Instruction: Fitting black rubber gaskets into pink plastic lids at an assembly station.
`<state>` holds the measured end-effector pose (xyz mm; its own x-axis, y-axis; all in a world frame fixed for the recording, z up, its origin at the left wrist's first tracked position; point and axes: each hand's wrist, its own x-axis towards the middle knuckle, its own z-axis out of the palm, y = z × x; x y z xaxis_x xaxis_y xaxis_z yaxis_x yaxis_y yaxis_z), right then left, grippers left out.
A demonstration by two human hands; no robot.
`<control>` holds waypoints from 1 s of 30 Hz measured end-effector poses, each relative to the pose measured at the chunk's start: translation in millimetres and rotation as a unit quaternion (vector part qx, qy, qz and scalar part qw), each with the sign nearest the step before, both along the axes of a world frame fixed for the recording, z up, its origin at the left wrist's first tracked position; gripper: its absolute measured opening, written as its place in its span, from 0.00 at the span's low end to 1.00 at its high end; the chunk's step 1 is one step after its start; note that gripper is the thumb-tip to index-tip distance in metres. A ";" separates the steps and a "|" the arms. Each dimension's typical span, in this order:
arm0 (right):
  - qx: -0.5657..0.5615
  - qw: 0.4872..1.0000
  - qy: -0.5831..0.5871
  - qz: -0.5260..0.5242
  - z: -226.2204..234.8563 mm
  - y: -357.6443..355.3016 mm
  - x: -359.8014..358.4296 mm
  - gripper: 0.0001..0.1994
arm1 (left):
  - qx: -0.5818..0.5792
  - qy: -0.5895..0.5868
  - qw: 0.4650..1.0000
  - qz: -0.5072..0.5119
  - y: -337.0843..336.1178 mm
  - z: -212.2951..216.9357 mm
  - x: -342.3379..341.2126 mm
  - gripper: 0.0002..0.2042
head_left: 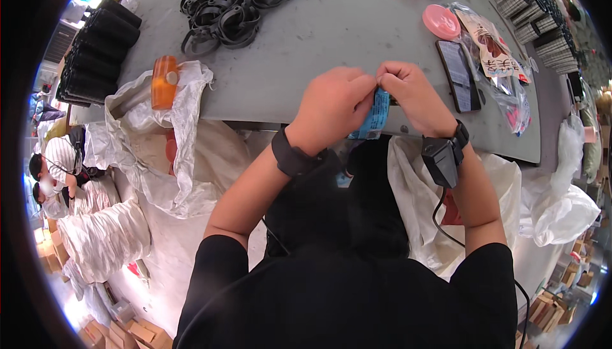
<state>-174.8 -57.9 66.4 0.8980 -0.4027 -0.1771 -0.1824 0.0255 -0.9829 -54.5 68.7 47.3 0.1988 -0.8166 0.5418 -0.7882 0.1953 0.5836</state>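
Observation:
Both my hands meet just above the table's near edge, with a small blue printed plastic packet between them. The left hand is closed, thumb and fingers pinching the packet's upper part. My right hand is closed too, pinching at the packet's top end right beside the left fingertips. The packet's lower part hangs below the fingers; its top is hidden by them. A phone lies on the table to the right of my right hand.
Black looped straps lie heaped on the grey table. An orange cylinder rests at a white sack on the left. Pink round lids and a snack bag lie right. Black rolls stand left; a person is beyond.

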 end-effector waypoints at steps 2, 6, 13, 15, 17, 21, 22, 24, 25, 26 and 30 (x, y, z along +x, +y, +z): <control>0.054 0.998 -0.008 -0.022 -3.5 1.2 -1.5 0.07 | -0.007 -0.032 0.999 0.012 -0.6 -2.5 -3.3 0.06; 0.085 0.996 -0.014 -0.030 -8.0 3.3 -3.7 0.09 | -0.046 -0.066 0.996 0.035 1.2 -10.3 -8.4 0.05; 0.050 0.999 0.009 0.009 -5.9 5.4 -10.4 0.09 | 0.087 0.241 0.967 0.006 17.5 -8.7 3.7 0.06; 0.001 1.000 -0.012 0.013 -3.6 5.1 -15.2 0.09 | 0.097 0.334 0.937 -0.023 20.2 -10.5 6.9 0.06; -0.047 0.998 -0.036 0.020 -3.2 2.5 -18.5 0.09 | 0.106 0.423 0.898 -0.050 22.1 -14.0 11.5 0.06; -0.044 0.996 -0.064 0.033 5.8 0.8 -13.5 0.08 | 0.035 0.515 0.847 -0.123 18.7 -16.1 21.8 0.14; -0.074 0.994 -0.083 0.015 10.2 0.8 -9.0 0.12 | 0.032 0.539 0.829 -0.145 17.2 -14.3 25.1 0.16; -0.183 0.974 -0.126 0.048 9.6 -4.5 -0.2 0.17 | 0.051 0.577 0.796 -0.175 13.0 -7.7 30.3 0.19; -0.285 0.941 -0.166 0.076 9.8 -7.1 4.5 0.22 | 0.077 0.613 0.758 -0.207 11.1 -2.0 32.2 0.21; -0.298 0.938 -0.160 0.082 13.8 -8.7 9.4 0.22 | 0.087 0.624 0.748 -0.209 10.0 6.9 32.6 0.21; -0.369 0.905 -0.180 0.108 6.8 -3.0 19.1 0.14 | 0.092 0.598 0.759 -0.242 22.4 -24.4 41.0 0.20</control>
